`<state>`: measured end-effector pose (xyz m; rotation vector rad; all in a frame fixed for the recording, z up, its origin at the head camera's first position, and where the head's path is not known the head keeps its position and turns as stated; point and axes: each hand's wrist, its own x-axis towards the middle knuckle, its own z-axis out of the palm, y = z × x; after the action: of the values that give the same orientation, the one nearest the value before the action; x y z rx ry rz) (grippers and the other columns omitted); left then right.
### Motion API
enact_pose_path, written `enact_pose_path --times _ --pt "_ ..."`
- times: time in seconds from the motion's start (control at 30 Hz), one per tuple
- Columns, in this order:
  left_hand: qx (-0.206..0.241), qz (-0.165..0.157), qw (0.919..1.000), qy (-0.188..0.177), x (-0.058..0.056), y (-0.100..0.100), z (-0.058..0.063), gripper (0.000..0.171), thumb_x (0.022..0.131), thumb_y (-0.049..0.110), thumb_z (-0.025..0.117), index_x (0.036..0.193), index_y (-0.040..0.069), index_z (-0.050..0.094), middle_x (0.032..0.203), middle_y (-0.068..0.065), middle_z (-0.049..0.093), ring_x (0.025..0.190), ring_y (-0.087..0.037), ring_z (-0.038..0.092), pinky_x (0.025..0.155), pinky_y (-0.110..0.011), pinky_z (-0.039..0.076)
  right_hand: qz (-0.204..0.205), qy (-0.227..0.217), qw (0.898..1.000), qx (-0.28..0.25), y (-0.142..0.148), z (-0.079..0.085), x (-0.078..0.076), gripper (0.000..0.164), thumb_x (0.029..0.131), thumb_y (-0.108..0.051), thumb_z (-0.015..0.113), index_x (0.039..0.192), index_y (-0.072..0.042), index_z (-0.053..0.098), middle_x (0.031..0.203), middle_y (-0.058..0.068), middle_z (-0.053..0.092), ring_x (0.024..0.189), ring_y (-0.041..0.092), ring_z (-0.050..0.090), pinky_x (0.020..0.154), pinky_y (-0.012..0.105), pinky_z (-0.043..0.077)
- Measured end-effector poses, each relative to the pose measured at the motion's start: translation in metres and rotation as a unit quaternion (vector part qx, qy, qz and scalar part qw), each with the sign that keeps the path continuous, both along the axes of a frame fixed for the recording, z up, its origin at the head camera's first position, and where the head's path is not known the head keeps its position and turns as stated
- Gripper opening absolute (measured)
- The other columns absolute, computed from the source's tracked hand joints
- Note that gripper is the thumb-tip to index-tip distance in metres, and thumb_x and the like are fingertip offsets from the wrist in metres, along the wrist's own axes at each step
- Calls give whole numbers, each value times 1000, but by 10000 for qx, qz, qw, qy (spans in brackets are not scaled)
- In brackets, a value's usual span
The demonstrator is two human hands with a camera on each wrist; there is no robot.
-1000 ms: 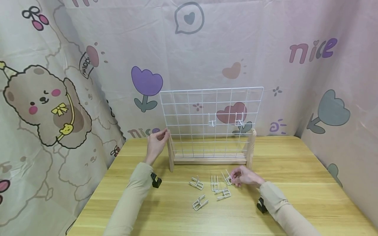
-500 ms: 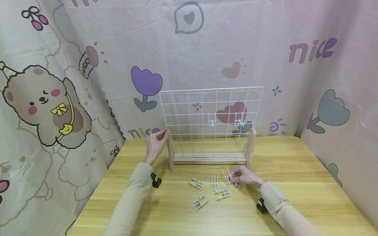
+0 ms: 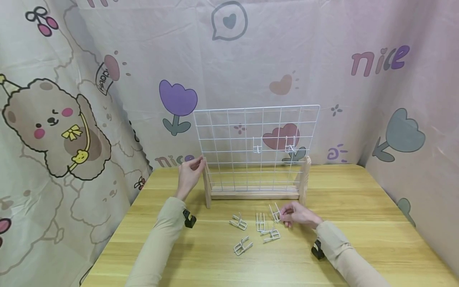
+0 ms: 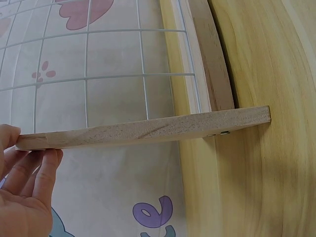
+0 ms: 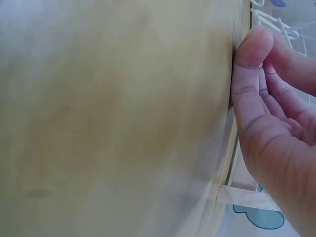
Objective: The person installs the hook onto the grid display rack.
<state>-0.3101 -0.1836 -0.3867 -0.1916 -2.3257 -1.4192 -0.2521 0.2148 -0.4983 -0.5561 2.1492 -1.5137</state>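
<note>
At the left end of the white wire grid panel, my left hand grips the top of the wooden upright. The left wrist view shows thumb and fingers on opposite sides of that upright. Between thumb and fingertips, my right hand pinches a white wire hook low over the table. Part of this hook shows past the fingertips in the right wrist view; its gripped end is hidden. Two similar hooks, a left one and a right one, hang on the grid.
Several loose white hooks lie in front of the stand, among them a near one and one beside the right hand's hook. The wooden base bar joins both uprights. A printed curtain hangs behind the table.
The hook in my right hand has risen slightly and stands a little more upright. My left hand stays on the upright, and the other hooks have not moved.
</note>
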Motion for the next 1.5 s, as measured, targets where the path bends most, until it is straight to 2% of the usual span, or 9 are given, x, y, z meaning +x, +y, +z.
enact_pose_path --times 0.57,0.8,1.13,1.37,1.5 --pt "-56 9 10000 -19 -2 -1 -1 38 98 26 66 129 4 67 124 -17 71 110 -31 73 94 -43 60 -176 -115 9997 -116 -1 1 0 21 94 -3 65 101 16 61 85 13 68 67 11 63 59 21 57" --pt "15 -65 10000 -64 -2 0 0 39 98 25 66 130 2 66 126 -18 70 111 -33 72 94 -43 60 -299 -102 9993 -193 0 1 0 21 93 -3 64 103 16 62 84 10 69 68 11 63 62 22 59" --pt "28 -55 10000 -67 -2 1 0 37 98 25 66 130 6 67 126 -17 70 112 -32 72 94 -42 59 -521 -105 9979 -366 -2 5 0 25 94 -1 64 107 19 60 86 10 68 68 8 62 63 20 58" --pt "29 -36 10000 -7 -3 0 -1 37 98 24 66 129 3 67 125 -17 70 111 -32 72 94 -41 60 -658 -164 9958 -608 -5 7 0 26 94 0 63 108 21 59 86 7 68 68 7 61 64 19 57" --pt "21 -42 10000 31 -2 0 -1 36 98 24 66 128 4 67 125 -17 70 110 -32 73 93 -41 60 -721 -94 9951 -678 -6 10 0 27 93 -1 64 109 21 59 87 9 69 69 8 62 65 20 58"
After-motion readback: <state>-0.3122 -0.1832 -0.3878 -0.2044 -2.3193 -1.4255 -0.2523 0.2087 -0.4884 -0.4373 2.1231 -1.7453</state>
